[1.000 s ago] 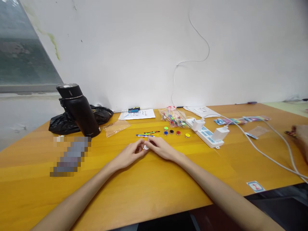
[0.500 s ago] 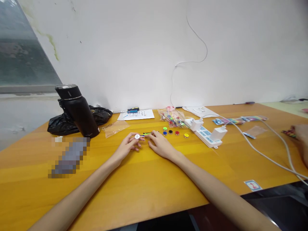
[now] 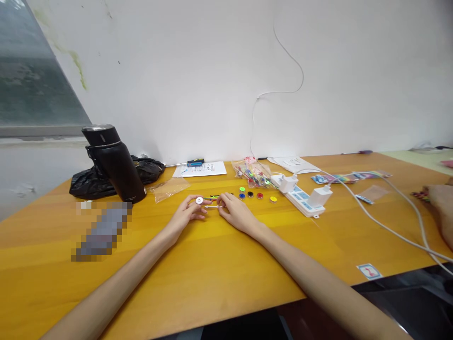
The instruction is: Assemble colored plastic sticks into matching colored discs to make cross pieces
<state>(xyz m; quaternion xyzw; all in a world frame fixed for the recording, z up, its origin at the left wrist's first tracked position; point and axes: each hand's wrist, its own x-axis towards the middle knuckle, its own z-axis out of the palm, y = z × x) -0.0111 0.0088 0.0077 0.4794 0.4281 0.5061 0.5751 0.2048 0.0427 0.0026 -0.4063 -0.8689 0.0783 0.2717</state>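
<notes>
Item, left hand (image 3: 184, 216): we found its fingers closed on a white disc (image 3: 199, 200). Item, right hand (image 3: 235, 210): fingertips pinched on one end of a slim white stick (image 3: 212, 207), at three o'clock from the disc. Change logged: the stick had come clear of the coloured sticks (image 3: 214, 198) at twelve o'clock from it, so we judged both white pieces in hand, still unjoined. Item, five coloured discs (image 3: 250, 194): two o'clock from the right hand, untouched.

The disc (image 3: 199, 200) looks smooth plastic, the table (image 3: 198, 283) glossy wood.
</notes>
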